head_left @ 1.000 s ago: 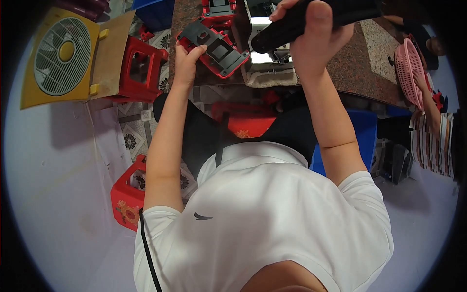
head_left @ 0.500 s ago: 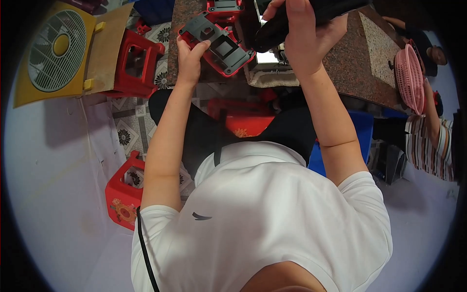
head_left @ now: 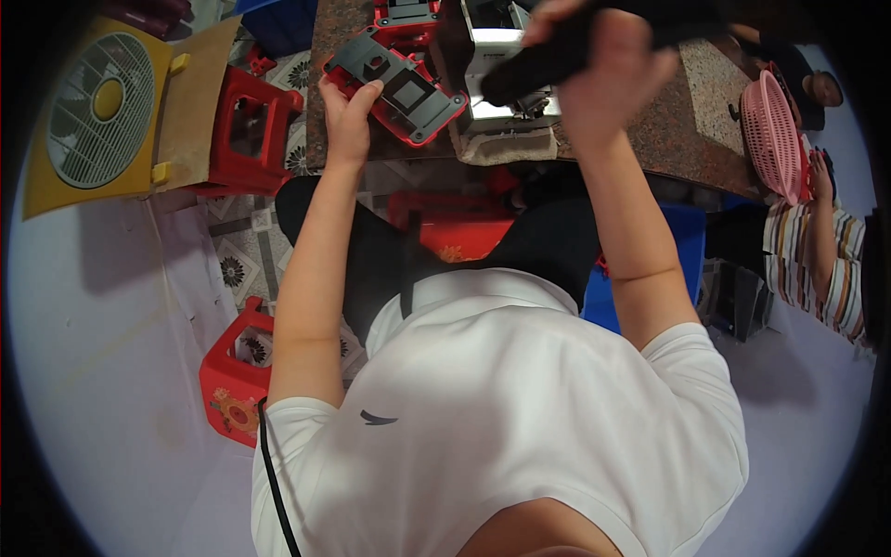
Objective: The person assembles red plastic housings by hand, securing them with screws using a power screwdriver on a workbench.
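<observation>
My left hand (head_left: 348, 121) grips the left edge of a red-and-grey plastic housing (head_left: 422, 111), thumb on its grey face. The housing is tilted, with screw posts at its corners and a rectangular opening in the middle. My right hand (head_left: 608, 88), smeared by motion, is closed around a long black handheld tool (head_left: 548, 65). The tool's rounded end points left toward the housing but stays apart from it. Its exact kind cannot be made out. Behind the left hand's piece lies another red-and-grey housing (head_left: 408, 11) on the table.
A silver metal device (head_left: 492, 42) stands on a folded beige cloth (head_left: 506, 148) at the edge of the speckled stone table (head_left: 664, 121). To the left are a yellow fan (head_left: 102, 102) and red stools (head_left: 251, 125). At right, another person (head_left: 817, 251) is by a pink basket (head_left: 770, 135).
The black tool and my right hand have shifted slightly, uncovering more of the silver device. My left hand still holds the housing. The whole view has moved a little.
</observation>
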A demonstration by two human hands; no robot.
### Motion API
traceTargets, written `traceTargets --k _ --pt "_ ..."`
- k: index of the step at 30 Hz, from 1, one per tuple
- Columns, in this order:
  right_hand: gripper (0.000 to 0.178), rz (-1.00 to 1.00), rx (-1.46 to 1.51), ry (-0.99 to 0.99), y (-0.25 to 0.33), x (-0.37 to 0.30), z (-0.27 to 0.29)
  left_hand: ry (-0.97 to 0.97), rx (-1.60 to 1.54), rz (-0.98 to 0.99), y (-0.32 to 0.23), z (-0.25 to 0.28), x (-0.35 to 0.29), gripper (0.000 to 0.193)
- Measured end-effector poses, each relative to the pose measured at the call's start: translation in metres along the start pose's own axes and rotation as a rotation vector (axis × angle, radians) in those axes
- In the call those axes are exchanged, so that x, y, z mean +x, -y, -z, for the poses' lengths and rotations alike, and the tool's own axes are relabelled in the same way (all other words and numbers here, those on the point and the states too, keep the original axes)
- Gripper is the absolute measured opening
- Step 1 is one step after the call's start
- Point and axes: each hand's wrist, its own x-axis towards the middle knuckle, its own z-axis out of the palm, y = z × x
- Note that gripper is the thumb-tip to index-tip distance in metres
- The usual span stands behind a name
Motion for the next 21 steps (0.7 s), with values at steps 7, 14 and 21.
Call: traceTargets --k 7,14,21 --pt "0.048 0.119 -0.228 0.028 0.009 -0.01 0.044 0.009 0.049 -0.128 0.006 0.001 -0.006 0.063" --pt "0.041 0.081 -0.187 0.002 -0.002 -0.017 0.043 0.0 0.085 -0.06 -0.01 -0.001 -0.001 0.075" --pt "0.044 -0.25 -0.114 0.003 0.015 0.009 0.011 -0.025 -0.025 -0.094 -0.001 -0.005 0.003 0.071"
